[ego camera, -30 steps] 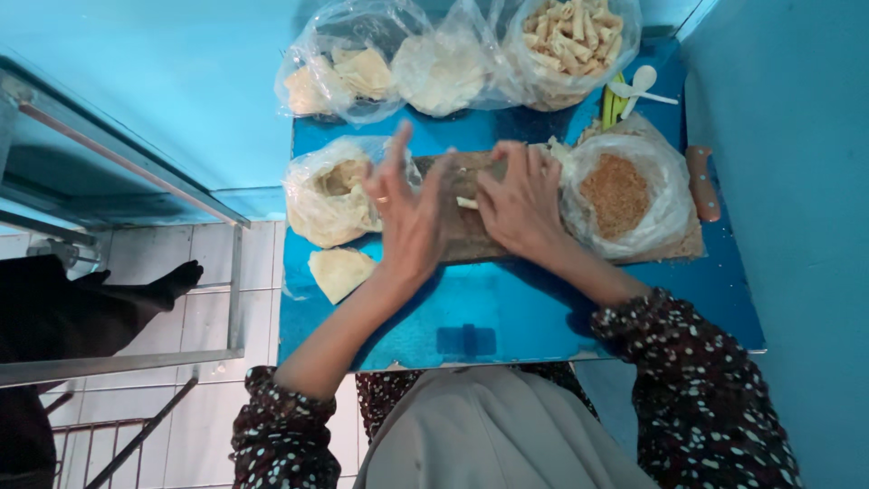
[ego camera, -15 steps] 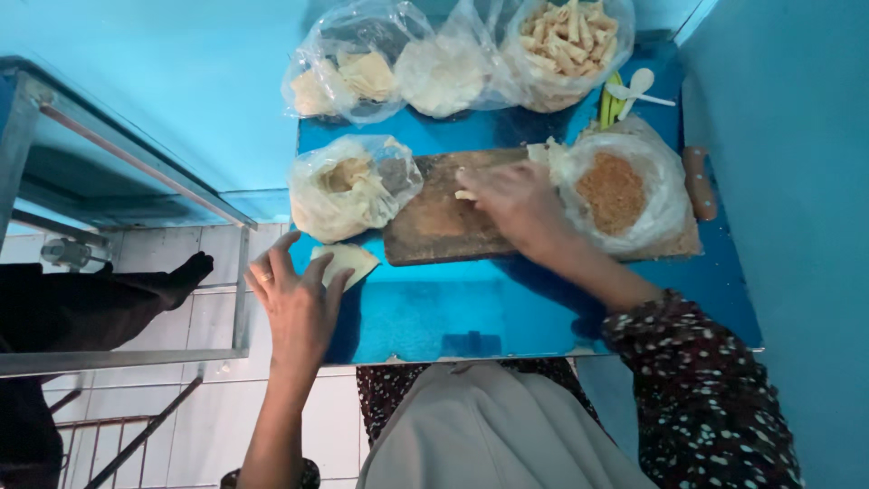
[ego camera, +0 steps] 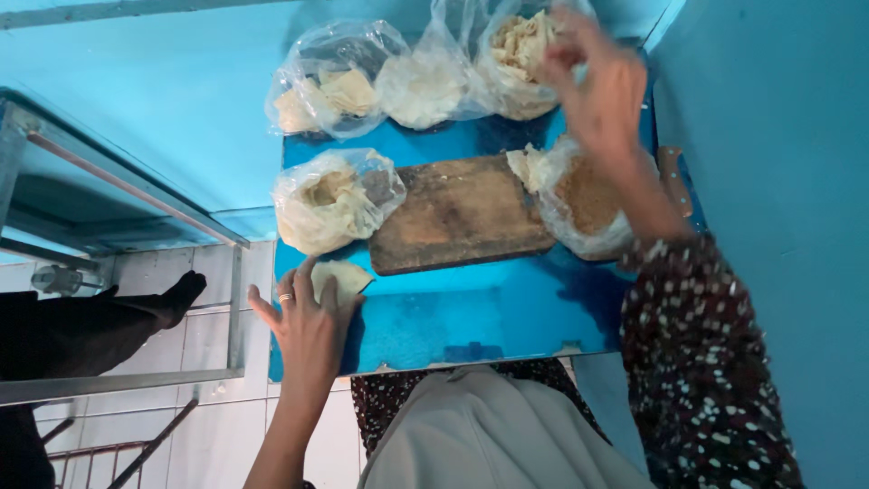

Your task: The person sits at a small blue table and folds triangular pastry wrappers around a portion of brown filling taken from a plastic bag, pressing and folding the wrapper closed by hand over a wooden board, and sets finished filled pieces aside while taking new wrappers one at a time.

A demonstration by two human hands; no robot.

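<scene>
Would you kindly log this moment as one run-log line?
left hand: flat on pale wrapper | right hand: reaching at bag of strips | wooden board: bare

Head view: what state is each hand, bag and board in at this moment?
Left hand: flat, fingers on the pale folded wrapper.
Right hand: raised at the far clear plastic bag of strips.
Brown wooden cutting board: bare.
Clear bag of brown crumbs: open.
Clear bag beside board: open.
</scene>
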